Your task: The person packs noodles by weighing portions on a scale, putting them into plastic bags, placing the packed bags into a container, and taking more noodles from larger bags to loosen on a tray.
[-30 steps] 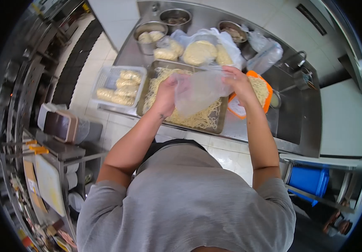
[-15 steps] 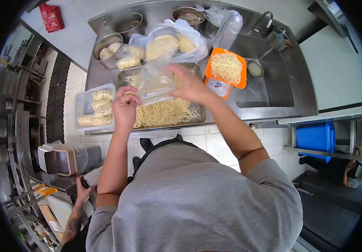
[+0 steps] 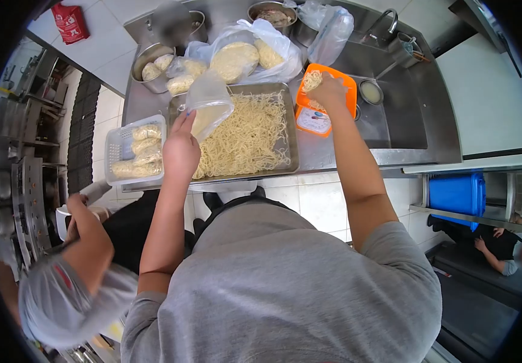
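My left hand (image 3: pixel 181 151) grips a clear plastic bag (image 3: pixel 210 104) by its edge, and the bag's mouth hangs open over the tray. Below it, a metal tray (image 3: pixel 293 139) holds a wide spread of loose noodles (image 3: pixel 246 136). My right hand (image 3: pixel 328 92) reaches into an orange container (image 3: pixel 350 91), its fingers closed on a clump of noodles (image 3: pixel 311 81). The fingertips are partly hidden. Under the container's near side shows a white panel with an orange edge (image 3: pixel 313 121), like a kitchen scale.
A white basket (image 3: pixel 115 154) with bagged noodles stands left of the tray. Behind are bags of noodles (image 3: pixel 235 60) and metal pots (image 3: pixel 147 58). The sink (image 3: pixel 403 115) lies right, with a small bowl (image 3: pixel 370 92). A co-worker (image 3: pixel 73 284) is close at left.
My right hand has left the bag and moved right into the orange container, onto the noodles. My left hand keeps the bag, now opened out. A co-worker has come in at left.
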Demonstrator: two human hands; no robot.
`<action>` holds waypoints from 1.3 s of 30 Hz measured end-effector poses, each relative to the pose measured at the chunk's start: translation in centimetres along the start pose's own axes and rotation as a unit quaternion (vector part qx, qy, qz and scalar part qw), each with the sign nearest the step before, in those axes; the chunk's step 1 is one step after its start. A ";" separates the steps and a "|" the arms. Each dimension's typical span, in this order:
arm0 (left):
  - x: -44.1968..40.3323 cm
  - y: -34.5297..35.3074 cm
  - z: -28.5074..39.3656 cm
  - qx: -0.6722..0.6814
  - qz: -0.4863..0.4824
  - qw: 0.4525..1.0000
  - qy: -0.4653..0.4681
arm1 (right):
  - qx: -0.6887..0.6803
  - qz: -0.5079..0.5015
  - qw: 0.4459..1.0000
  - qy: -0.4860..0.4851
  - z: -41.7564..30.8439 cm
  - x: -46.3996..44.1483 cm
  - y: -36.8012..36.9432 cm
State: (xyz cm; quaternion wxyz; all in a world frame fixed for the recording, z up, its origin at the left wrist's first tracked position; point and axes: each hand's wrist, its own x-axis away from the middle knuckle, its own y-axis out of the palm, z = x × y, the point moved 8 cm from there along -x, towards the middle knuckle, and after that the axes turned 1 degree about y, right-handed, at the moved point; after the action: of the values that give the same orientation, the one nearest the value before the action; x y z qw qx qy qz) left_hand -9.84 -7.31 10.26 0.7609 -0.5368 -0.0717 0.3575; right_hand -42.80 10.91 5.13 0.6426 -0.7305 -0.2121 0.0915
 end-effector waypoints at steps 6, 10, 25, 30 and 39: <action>-1.0 -0.6 -0.3 -0.042 -0.040 0.998 -0.027 | -0.164 0.098 0.976 -0.106 2.3 -3.0 1.8; -1.8 -1.2 0.5 -0.048 -0.059 0.997 -0.022 | -0.590 -0.048 0.804 -0.060 2.4 -1.9 -1.0; -4.0 11.0 6.5 0.510 -0.339 0.763 -0.206 | -0.623 0.189 0.715 -0.256 -12.8 9.1 -6.4; -2.1 13.3 -0.4 0.491 -0.239 0.802 -0.240 | -0.441 -0.083 0.839 -0.307 -14.9 10.1 4.9; -5.5 7.1 3.7 0.159 -0.120 0.980 -0.002 | -0.008 -0.122 0.940 -0.318 -19.6 6.8 7.0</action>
State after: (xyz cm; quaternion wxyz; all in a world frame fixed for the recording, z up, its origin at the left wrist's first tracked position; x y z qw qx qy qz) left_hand -19.07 -6.70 7.19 0.8738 -0.3957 -0.0789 0.2714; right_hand -27.39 -4.42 2.31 0.5422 -0.6366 -0.4939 0.2384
